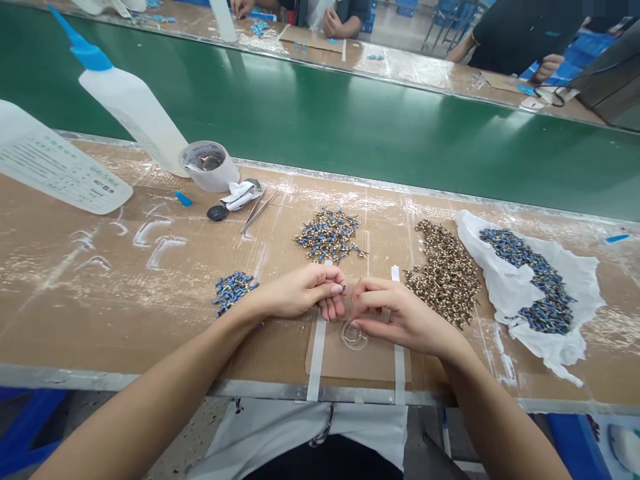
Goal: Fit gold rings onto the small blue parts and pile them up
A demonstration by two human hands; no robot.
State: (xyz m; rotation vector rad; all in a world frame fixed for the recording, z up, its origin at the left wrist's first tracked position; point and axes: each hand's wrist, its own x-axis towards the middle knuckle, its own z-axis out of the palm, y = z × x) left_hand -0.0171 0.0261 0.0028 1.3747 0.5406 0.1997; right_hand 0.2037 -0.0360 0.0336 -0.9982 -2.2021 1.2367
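My left hand (320, 291) is closed in a pinch, with a tiny dark-blue part (343, 288) showing at the thumb and fingertip. Just to its right, my right hand (395, 313) has thumb and forefinger pressed together; whatever is in them is too small to make out. Under the right fingertips lies a small clear round dish (354, 336) on a taped cardboard piece (357, 367). Beyond my hands is a pile of blue-and-brass small parts (329, 233). A smaller pile of blue parts (234, 291) lies by my left wrist.
To the right are a heap of brass-coloured parts (445, 273) and blue parts on white cloth (480, 250). Tweezers (257, 213), a tape roll (213, 170) and two white bottles (133, 113) stand or lie at left. Past the green belt (320, 120), other people sit working.
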